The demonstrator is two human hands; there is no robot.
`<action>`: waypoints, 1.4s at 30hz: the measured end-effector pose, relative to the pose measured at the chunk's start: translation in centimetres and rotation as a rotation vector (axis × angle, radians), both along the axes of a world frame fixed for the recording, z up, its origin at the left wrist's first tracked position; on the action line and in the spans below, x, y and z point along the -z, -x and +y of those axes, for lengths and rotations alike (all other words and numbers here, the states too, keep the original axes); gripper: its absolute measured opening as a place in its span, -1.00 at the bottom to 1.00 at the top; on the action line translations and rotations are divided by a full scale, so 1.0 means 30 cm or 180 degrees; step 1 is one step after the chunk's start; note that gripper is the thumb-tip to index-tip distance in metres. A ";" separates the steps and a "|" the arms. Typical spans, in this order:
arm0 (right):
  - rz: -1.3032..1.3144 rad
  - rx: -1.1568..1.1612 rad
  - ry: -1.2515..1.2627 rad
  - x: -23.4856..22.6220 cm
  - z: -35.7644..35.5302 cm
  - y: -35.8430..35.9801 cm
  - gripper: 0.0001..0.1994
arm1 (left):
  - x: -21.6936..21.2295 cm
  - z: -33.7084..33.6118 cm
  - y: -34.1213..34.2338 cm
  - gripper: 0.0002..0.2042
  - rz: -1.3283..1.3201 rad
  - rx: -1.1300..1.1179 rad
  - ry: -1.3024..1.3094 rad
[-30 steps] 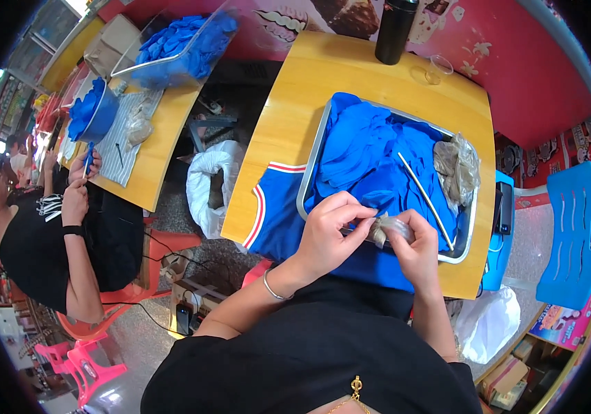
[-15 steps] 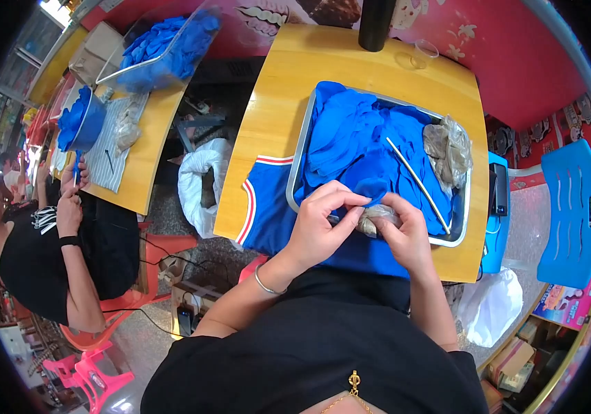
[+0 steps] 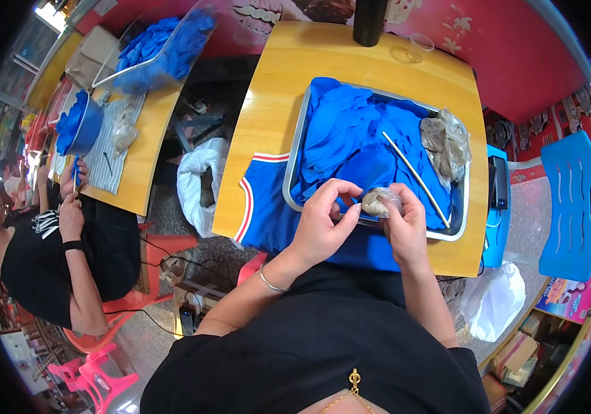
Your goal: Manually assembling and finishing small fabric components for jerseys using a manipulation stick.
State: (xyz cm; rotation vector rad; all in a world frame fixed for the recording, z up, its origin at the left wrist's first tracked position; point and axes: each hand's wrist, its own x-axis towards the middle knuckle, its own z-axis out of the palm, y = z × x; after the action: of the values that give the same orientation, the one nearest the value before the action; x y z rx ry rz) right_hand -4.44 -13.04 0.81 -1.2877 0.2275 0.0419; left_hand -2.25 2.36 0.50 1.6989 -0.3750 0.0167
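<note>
My right hand [image 3: 407,224] grips a small plastic-wrapped tan lump [image 3: 379,201] between thumb and fingers, over the near edge of a metal tray [image 3: 291,172]. Just left of the lump is my left hand [image 3: 323,219]. Its fingers are curved, with a small gap between thumb and index tips and nothing visible between them. Many thin blue fabric-like petals [image 3: 340,124] fill the tray in overlapping layers. A pale slender stick [image 3: 416,178] lies across them. In the tray's right corner rests a crumpled clear plastic bag with brownish contents [image 3: 446,145].
A blue garment with striped trim [image 3: 264,203] lies under the tray's near side on the wooden table [image 3: 275,76]. A dark cylinder [image 3: 370,21] and clear cup [image 3: 420,47] stand at the far edge. At left, another person [image 3: 68,262] works beside a blue-filled bin [image 3: 164,55].
My left fingertips have parted and drawn back from the lump. The blue petal pinched between my hands is no longer at my fingertips. My right hand still holds the lump, now more exposed.
</note>
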 end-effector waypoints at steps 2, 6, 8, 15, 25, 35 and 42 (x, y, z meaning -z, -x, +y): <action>-0.0013 0.0020 -0.0010 0.004 -0.006 0.003 -0.93 | 0.026 0.012 -0.005 -0.82 0.0378 0.0282 0.0420; -0.0137 0.0016 0.0075 0.001 -0.001 0.003 -0.94 | 0.040 0.002 -0.015 -0.78 0.0283 0.0386 0.0710; -0.0175 0.0024 0.0118 0.004 0.000 0.003 -0.94 | 0.046 -0.002 -0.019 -0.78 0.0680 0.0474 0.1164; -0.0637 0.0145 0.1449 -0.003 -0.008 0.020 -0.92 | 0.020 -0.014 -0.032 -0.82 0.0839 0.0469 0.1229; -0.0934 -0.0002 0.1727 -0.018 -0.040 0.020 -0.76 | -0.012 -0.062 -0.032 -0.82 0.0283 -0.0009 0.1195; -0.1350 0.0011 0.1539 -0.030 -0.023 0.030 -0.60 | -0.038 -0.046 -0.036 -0.84 -0.0476 -0.0234 0.0241; -0.0684 0.0025 0.0915 -0.053 -0.012 0.015 -0.78 | -0.043 -0.053 -0.022 -0.88 -0.1002 -0.0390 -0.0152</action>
State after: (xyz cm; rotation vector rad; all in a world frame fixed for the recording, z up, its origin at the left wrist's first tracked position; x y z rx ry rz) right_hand -4.89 -13.40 2.41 -1.5651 0.0544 -0.1401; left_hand -1.58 0.77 1.79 1.7674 -0.5071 0.3712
